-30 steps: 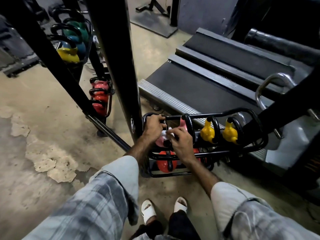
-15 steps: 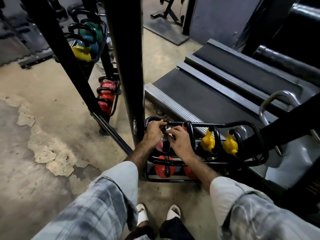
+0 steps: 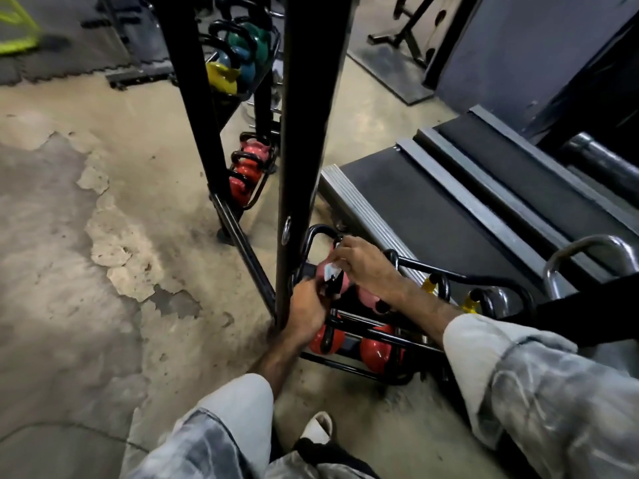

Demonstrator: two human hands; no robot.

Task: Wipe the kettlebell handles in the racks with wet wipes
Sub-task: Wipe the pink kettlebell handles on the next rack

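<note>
A low black wire rack (image 3: pixel 460 276) holds pink, yellow and red kettlebells. The pink kettlebell (image 3: pixel 325 273) sits at the rack's left end. My right hand (image 3: pixel 368 266) reaches over it and pinches a white wet wipe (image 3: pixel 332 270) against its black handle. Lower down, my left hand (image 3: pixel 307 314) grips the rack bar beside the pink kettlebell. Two red kettlebells (image 3: pixel 378 354) lie on the bottom tier, and yellow kettlebells (image 3: pixel 430 285) sit to the right, partly hidden by my right arm.
A thick black upright post (image 3: pixel 307 115) stands directly left of the rack. Behind it a second rack (image 3: pixel 256 167) carries red, yellow, blue and green kettlebells. A treadmill deck (image 3: pixel 449 209) lies behind the low rack. Cracked concrete floor (image 3: pixel 86 236) spreads to the left.
The view has swung left and closer. My left hand dropped from the top rail to a lower bar. My right hand with the wipe moved up over the pink kettlebell's handle.
</note>
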